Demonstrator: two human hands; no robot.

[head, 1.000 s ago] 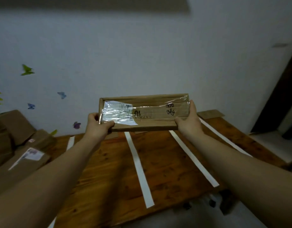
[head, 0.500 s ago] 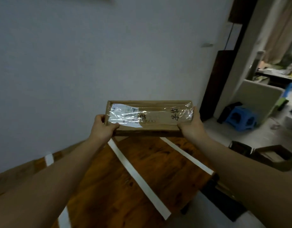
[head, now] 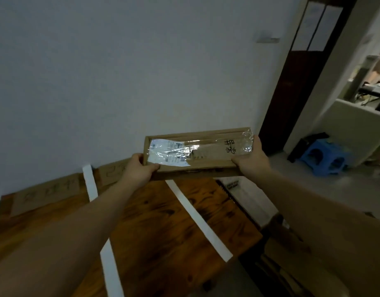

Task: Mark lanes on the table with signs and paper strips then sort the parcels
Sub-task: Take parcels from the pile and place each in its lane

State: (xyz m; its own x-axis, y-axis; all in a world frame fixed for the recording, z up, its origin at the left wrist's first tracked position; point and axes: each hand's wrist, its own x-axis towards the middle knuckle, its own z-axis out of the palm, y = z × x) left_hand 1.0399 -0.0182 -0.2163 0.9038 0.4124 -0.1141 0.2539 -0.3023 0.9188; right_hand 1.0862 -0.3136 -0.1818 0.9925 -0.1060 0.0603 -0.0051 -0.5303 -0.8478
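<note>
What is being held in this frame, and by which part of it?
A long flat cardboard parcel: the left hand grips its left end, the right hand its right end.

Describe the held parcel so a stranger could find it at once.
Above the far edge of the wooden table, the left hand and right hand hold a long flat cardboard parcel. Unlike the cardboard signs on the table, it bears shiny tape and a white label.

Dim room: plain grey wall (head: 120, 71) at eleven o'clock, dark door (head: 292, 93) at two, blue stool (head: 326, 157) on grey floor (head: 356, 189) at three.
</note>
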